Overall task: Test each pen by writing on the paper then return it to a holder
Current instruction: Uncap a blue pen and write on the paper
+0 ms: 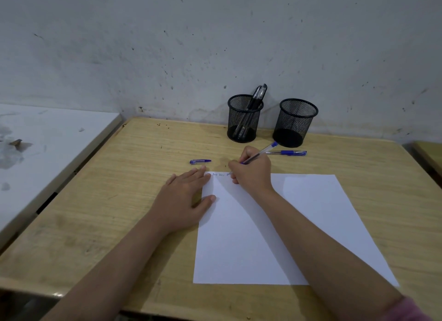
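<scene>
Our forearms: both reach forward from the bottom edge, bare, with a pink sleeve (416,308) at the right elbow; the right forearm lies across the paper and hides part of it.
Side surface: at far left we see a white, stained tabletop (47,139), set just beside our desk.
Desk: our wooden table (100,201) has a pale grain, scuffed and marked with dark specks near the wall.
Left hand: our left hand (184,196) lies flat, palm down, fingers straight and relaxed, holding nothing; the fingertips and thumb press on the left edge of the sheet.
Cap: a short blue pen cap (200,161) lies on the bare wood just beyond our left fingertips, apart from them.
Paper: the white sheet (311,213) is smooth and rectangular, lying flat on the desk; we can make out a few small marks of writing (218,175) along its top left edge, too small to read.
Right hand: our right hand (252,171) is curled round a blue pen (260,153), pinching it low on the barrel, the tip hidden under the fingers at the top edge of the sheet, the blue end tilted up and to the right.
Left holder: a round black mesh cup (244,122) stands near the wall with dark pens (257,96) leaning in it.
Spare pen: another capped blue pen (287,153) lies flat on the wood behind our right hand.
Right holder: a second black mesh cup (295,122) stands beside the first, nothing showing above its rim.
Wall: grey, chipped plaster (215,45).
</scene>
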A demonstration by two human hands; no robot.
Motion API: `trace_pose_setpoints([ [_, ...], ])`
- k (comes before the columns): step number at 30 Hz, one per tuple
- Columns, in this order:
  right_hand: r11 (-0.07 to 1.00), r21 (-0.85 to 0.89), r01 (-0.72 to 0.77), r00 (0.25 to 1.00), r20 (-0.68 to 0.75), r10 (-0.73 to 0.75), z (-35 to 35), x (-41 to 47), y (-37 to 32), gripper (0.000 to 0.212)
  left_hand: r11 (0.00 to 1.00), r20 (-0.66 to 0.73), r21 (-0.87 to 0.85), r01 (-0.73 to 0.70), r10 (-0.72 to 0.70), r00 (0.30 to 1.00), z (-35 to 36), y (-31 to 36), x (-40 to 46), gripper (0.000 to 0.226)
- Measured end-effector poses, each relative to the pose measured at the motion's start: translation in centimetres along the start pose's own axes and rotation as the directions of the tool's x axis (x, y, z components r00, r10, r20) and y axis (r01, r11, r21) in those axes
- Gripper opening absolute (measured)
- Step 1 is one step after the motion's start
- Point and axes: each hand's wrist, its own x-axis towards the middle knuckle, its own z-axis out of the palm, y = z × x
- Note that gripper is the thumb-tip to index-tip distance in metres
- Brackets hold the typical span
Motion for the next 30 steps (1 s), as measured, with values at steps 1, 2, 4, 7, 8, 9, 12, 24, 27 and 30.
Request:
trace_pose_setpoints([
  [1, 1.000, 0.002, -0.001, 1.000, 0.001, 0.001, 0.0, 0.0, 0.0, 0.031, 1.000, 0.000, -0.003, 0.000, 0.000, 1.000, 0.0, 0.0, 0.0, 0.076],
  [2, 1.000, 0.004, -0.005, 1.000, 0.004, 0.005, 0.0, 0.0, 0.0, 0.031, 1.000, 0.000, -0.006, 0.001, -0.001, 1.000, 0.0, 0.0, 0.0, 0.075],
  [4, 1.000, 0.005, -0.012, 1.000, 0.003, 0.012, -0.1, 0.0, -0.1, 0.031, 1.000, -0.001, -0.011, 0.000, 0.000, 1.000, -0.1, 0.1, 0.0, 0.076],
  [7, 1.000, 0.006, -0.016, 1.000, -0.011, 0.016, 0.0, 0.0, -0.2, 0.032, 1.000, 0.000, -0.010, 0.000, 0.000, 1.000, -0.1, 0.1, -0.1, 0.076],
  [8, 1.000, 0.006, -0.019, 1.000, -0.016, 0.019, 0.0, 0.0, -0.1, 0.032, 1.000, 0.000, -0.010, 0.000, 0.000, 1.000, -0.1, 0.1, 0.0, 0.076],
  [9, 1.000, 0.007, -0.023, 0.999, -0.023, 0.023, 0.0, 0.0, -0.1, 0.032, 1.000, 0.002, -0.007, 0.000, 0.000, 1.000, -0.1, 0.1, -0.1, 0.076],
  [12, 1.000, 0.009, -0.018, 0.999, -0.039, 0.018, -0.1, 0.0, -0.1, 0.034, 1.000, 0.006, 0.003, -0.003, 0.003, 1.000, -0.1, 0.0, 0.0, 0.076],
  [24, 0.998, 0.041, -0.057, 0.996, -0.069, 0.060, -0.2, 0.1, 0.1, 0.032, 1.000, -0.017, -0.016, -0.003, 0.003, 1.000, -0.2, 0.0, 0.1, 0.073],
  [27, 0.981, 0.172, -0.094, 0.989, -0.095, 0.111, -0.5, 0.4, 0.0, 0.030, 1.000, -0.097, -0.017, -0.014, 0.012, 0.995, -0.5, 0.0, 0.6, 0.063],
  [30, 0.951, 0.286, -0.117, 0.988, -0.064, 0.141, -0.7, 0.5, -0.4, 0.026, 1.000, -0.243, 0.009, -0.010, 0.012, 0.970, -0.8, -0.1, 1.7, 0.045],
])
